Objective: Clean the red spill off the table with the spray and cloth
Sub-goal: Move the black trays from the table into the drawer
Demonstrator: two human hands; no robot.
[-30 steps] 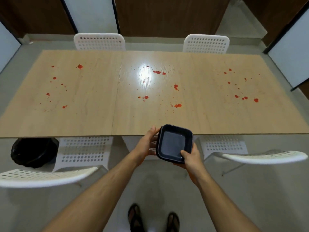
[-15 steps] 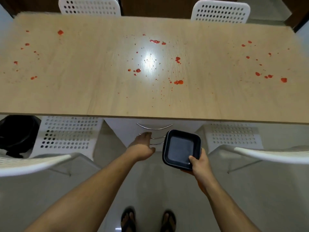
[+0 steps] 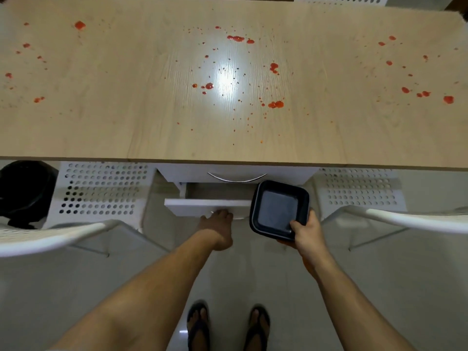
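**Black tray held over a part-open drawer**

A black square tray (image 3: 278, 210), seen with nothing in it, is pinched at its near edge by the right hand (image 3: 307, 233), thumb curled over the rim. A white drawer (image 3: 206, 204) under the table (image 3: 101, 127) stands pulled out; its contents cannot be made out. The left hand (image 3: 217, 225) is set at the drawer front, its grip hidden. Red spill (image 3: 276, 104) is scattered across the table in three patches. White perforated chairs (image 3: 101, 191) and a black bin (image 3: 25, 191) are tucked alongside.

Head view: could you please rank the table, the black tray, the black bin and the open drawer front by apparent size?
1. table
2. black bin
3. black tray and drawer front: alike; the tray is nearer.
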